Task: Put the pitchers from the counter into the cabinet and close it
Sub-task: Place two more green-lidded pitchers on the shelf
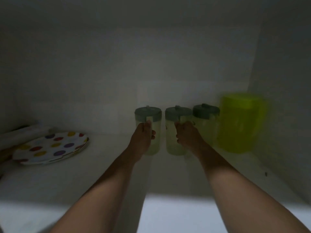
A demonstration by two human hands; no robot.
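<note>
okay, dim shot, i'm looking into the cabinet [168,68] from the head view, both bare forearms reaching in over the shelf [101,165]. left hand [143,138] is wrapped on the left pitcher [156,132], fingers curled round its near side where the handle sits, thumb up near the lid. right hand [186,135] is curled the same way on the middle pitcher [171,140], fingers hooked at its handle side. both pitchers are upright, clear-bodied with grey-green lids, standing near the back wall, close together but with a thin gap between them. i can't tell if their bases are resting on the shelf or just above it, too dark and blurred.

third pitcher [206,115] of the same kind stands just to the right of the middle one, partly behind my right hand, nobody touching it. right of that, touching or nearly so, is a bigger yellow-green container [239,125], upright, blurry, next to the cabinet's right wall.

far left on the shelf, well apart from the pitchers, a polka-dot plate [50,148] lies flat with coloured spots, and something pale and rolled [18,133] lies behind it, can't make out what. bright pale strip along the bottom edge is the front of the shelf or surface [176,216], can't tell which.
</note>
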